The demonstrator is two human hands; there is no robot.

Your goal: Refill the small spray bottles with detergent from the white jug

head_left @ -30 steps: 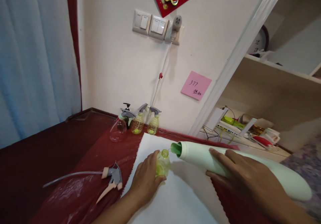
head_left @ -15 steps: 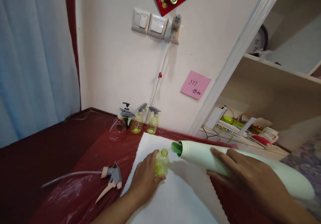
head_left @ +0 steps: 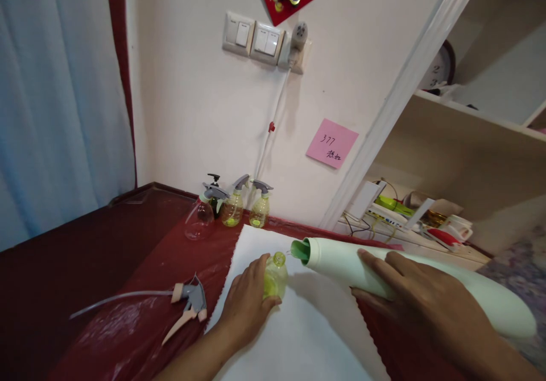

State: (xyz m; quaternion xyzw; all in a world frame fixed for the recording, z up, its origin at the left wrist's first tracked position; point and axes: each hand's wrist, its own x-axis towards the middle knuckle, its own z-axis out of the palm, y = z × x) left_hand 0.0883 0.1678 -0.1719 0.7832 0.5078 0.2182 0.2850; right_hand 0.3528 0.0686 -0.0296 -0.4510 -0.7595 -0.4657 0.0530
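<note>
My left hand is wrapped round a small clear bottle with yellow-green liquid, standing upright with its neck uncapped on a white cloth. My right hand grips a large white jug tipped on its side, its green spout right beside the small bottle's mouth. A thin thread of liquid seems to run from spout to bottle. A loose grey trigger spray head with a long tube lies left of my left hand on the red table cover.
Three spray bottles and a dark pump bottle stand against the wall at the back. A shelf unit on the right holds cables and small items. A blue curtain hangs at left. A pink note is stuck on the wall.
Both hands hold their places; only the view has shifted slightly. The jug stays tilted at the small bottle's mouth.
</note>
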